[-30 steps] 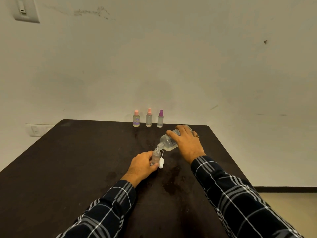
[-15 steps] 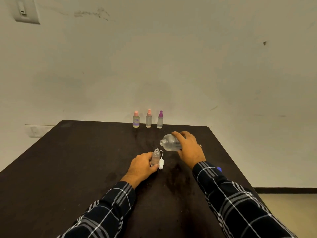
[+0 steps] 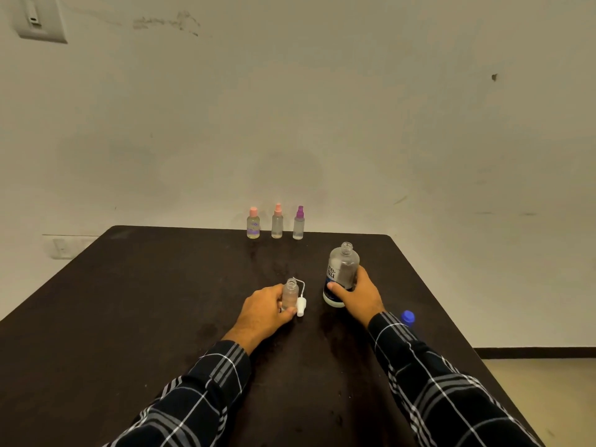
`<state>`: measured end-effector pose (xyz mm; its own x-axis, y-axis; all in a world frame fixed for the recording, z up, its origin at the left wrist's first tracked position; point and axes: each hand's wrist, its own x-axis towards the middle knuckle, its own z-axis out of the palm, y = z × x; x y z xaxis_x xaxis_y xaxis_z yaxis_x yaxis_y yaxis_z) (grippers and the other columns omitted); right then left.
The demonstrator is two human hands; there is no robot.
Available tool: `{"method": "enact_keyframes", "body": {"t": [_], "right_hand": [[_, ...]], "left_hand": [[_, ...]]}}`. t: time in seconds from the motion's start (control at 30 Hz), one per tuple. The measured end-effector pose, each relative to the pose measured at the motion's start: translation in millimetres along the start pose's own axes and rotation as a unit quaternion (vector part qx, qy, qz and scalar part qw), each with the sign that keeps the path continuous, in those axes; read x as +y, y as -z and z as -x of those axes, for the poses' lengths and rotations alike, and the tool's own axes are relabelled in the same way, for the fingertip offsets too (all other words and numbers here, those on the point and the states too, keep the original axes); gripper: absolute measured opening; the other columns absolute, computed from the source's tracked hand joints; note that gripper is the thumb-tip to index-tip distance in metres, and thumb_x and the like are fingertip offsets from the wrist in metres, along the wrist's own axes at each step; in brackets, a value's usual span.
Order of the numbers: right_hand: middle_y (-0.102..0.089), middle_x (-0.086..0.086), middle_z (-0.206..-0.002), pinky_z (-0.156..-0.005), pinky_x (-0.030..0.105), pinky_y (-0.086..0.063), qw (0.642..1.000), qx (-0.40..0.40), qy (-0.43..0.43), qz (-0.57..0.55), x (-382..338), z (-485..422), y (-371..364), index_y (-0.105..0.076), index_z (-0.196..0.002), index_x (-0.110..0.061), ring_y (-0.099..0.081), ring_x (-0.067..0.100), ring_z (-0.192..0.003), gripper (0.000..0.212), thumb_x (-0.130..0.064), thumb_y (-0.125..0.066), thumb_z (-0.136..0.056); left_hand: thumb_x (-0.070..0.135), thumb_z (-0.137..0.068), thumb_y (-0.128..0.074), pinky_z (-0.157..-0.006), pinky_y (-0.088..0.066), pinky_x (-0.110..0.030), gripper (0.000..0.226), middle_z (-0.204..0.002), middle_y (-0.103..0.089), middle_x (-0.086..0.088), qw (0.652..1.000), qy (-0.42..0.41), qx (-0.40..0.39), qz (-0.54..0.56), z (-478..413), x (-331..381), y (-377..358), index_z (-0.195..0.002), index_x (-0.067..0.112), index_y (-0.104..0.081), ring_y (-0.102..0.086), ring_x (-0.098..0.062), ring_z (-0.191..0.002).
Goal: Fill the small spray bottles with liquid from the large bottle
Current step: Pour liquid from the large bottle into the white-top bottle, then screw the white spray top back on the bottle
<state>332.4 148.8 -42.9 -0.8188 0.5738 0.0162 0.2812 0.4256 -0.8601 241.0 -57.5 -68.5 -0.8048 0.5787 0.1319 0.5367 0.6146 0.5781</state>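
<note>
A large clear bottle (image 3: pixel 342 269) with dark lettering stands upright and uncapped on the dark table (image 3: pixel 135 311); my right hand (image 3: pixel 359 298) grips its lower half. To its left a small clear spray bottle (image 3: pixel 290 293) stands open-necked, held by my left hand (image 3: pixel 264 309). Its white spray head (image 3: pixel 301 306) with a thin tube lies on the table right beside it. Three capped small bottles stand in a row at the far edge: pink-capped (image 3: pixel 253 223), peach-capped (image 3: pixel 277 221), purple-capped (image 3: pixel 299 223).
A blue cap (image 3: pixel 408 317) lies on the table just right of my right forearm. Wet patches darken the tabletop near the hands. The table's right edge drops to a tan floor (image 3: pixel 541 391). A plain wall rises behind the table.
My right hand tipped the large bottle back from pouring over the small bottle's neck and stood it upright on the table to the right. My left hand kept hold of the small bottle.
</note>
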Motion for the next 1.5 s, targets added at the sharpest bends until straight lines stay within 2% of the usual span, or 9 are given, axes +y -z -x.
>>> {"method": "enact_keyframes", "body": {"t": [0.13,0.23,0.33,0.47,0.67,0.8,1.07,1.23,1.5], "right_hand": [[-0.048,0.004,-0.144,-0.105,0.045,-0.048,0.991,0.11,-0.005,0.08,-2.3,16.0,-6.1,-0.038,-0.143,-0.018,-0.052,0.024,-0.129,0.079,-0.05,-0.076,-0.082],[-0.06,-0.003,-0.111,-0.081,0.035,-0.054,0.949,0.239,0.106,0.178,-8.1,42.7,-15.7,-0.051,-0.117,-0.025,-0.06,0.013,-0.095,0.04,-0.052,-0.061,-0.09],[-0.063,-0.008,-0.101,-0.074,0.031,-0.053,0.936,0.063,0.208,0.276,-10.8,54.7,-34.2,-0.052,-0.115,-0.03,-0.061,0.01,-0.085,0.022,-0.042,-0.054,-0.096],[-0.054,-0.005,-0.121,-0.084,0.037,-0.056,0.921,-0.055,0.178,0.341,-13.7,50.4,-56.5,-0.043,-0.138,-0.033,-0.06,0.016,-0.104,0.047,-0.044,-0.057,-0.094],[-0.057,0.002,-0.121,-0.089,0.041,-0.056,0.925,-0.068,0.121,0.353,-19.3,39.2,-61.0,-0.058,-0.123,-0.026,-0.06,0.022,-0.107,0.028,-0.035,-0.058,-0.097],[-0.058,0.008,-0.128,-0.09,0.04,-0.055,0.947,0.004,0.099,0.306,-19.3,39.4,-54.4,-0.044,-0.138,-0.019,-0.061,0.027,-0.114,0.04,-0.019,-0.056,-0.1],[-0.058,0.008,-0.132,-0.103,0.039,-0.047,0.934,0.116,0.244,0.234,-9.9,47.9,-32.2,-0.055,-0.138,-0.011,-0.05,0.025,-0.118,0.04,-0.007,-0.056,-0.098],[-0.042,0.006,-0.148,-0.115,0.026,-0.027,0.948,0.087,0.249,0.179,-16.5,53.5,-13.5,-0.045,-0.146,-0.011,-0.037,0.021,-0.139,0.052,0.004,-0.05,-0.096],[-0.033,0.003,-0.154,-0.12,0.031,-0.024,0.943,0.043,0.255,0.21,-18.4,50.8,-4.3,-0.041,-0.147,-0.015,-0.031,0.02,-0.143,0.064,0.009,-0.057,-0.09]], "left_hand": [[0.04,-0.088,-0.072,-0.087,-0.055,-0.034,0.029,-0.106,-0.071,0.01,1.0,0.002,-0.004,0.006,0.1,-2.0,-0.6,-0.114,0.03,-0.064,-0.067,-0.011,-0.095],[0.039,-0.088,-0.072,-0.086,-0.054,-0.031,0.031,-0.107,-0.07,0.01,1.0,0.001,-0.004,0.01,0.3,-2.3,-0.8,-0.117,0.029,-0.064,-0.066,-0.009,-0.095],[0.038,-0.088,-0.072,-0.081,-0.05,-0.026,0.029,-0.105,-0.07,0.01,1.0,-0.003,0.005,0.007,0.3,-2.3,-1.0,-0.115,0.028,-0.064,-0.066,-0.009,-0.093],[0.037,-0.088,-0.071,-0.081,-0.05,-0.026,0.03,-0.102,-0.069,0.011,1.0,-0.005,0.009,0.014,0.9,-1.2,-0.8,-0.117,0.03,-0.065,-0.065,-0.009,-0.092],[0.036,-0.089,-0.072,-0.08,-0.052,-0.028,0.024,-0.098,-0.069,0.01,1.0,-0.004,0.01,0.004,-0.8,-2.3,-2.5,-0.11,0.028,-0.064,-0.064,-0.01,-0.088],[0.038,-0.089,-0.072,-0.08,-0.05,-0.028,0.027,-0.101,-0.067,0.01,1.0,-0.001,0.008,-0.004,-1.3,-3.3,-3.1,-0.112,0.028,-0.063,-0.063,-0.01,-0.091],[0.04,-0.089,-0.072,-0.085,-0.049,-0.028,0.037,-0.112,-0.068,0.007,1.0,0.0,0.005,-0.011,-1.1,-2.2,-2.2,-0.122,0.025,-0.062,-0.065,-0.013,-0.1],[0.042,-0.088,-0.072,-0.088,-0.054,-0.033,0.036,-0.107,-0.07,0.008,1.0,0.005,-0.003,-0.008,-1.0,-2.1,-0.7,-0.119,0.025,-0.064,-0.066,-0.013,-0.097],[0.042,-0.088,-0.072,-0.086,-0.053,-0.032,0.034,-0.104,-0.069,0.009,1.0,0.005,-0.009,-0.009,-1.1,-1.6,-0.1,-0.117,0.027,-0.063,-0.066,-0.012,-0.094]]}}
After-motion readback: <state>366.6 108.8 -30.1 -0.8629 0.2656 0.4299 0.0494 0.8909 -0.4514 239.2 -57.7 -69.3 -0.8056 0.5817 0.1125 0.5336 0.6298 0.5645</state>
